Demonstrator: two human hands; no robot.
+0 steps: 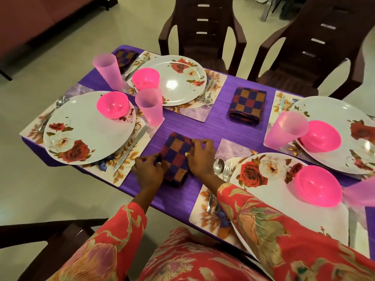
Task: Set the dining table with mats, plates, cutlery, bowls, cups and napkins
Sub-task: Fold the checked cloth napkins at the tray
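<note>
Both hands are on the folded checked napkin (177, 159): the left hand (149, 169) pinches its near-left edge, the right hand (199, 159) has curled fingers pressing its right side. To finish well, square it flat between the two mats. Spoon (218, 166) and fork (226, 169) lie just right of the grip; bare purple cloth (213, 126) opens beyond it

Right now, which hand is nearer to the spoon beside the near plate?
Right. The right hand rests on the checked napkin just beside the spoon; the left hand pinches the napkin's far edge, farther from it.
</note>
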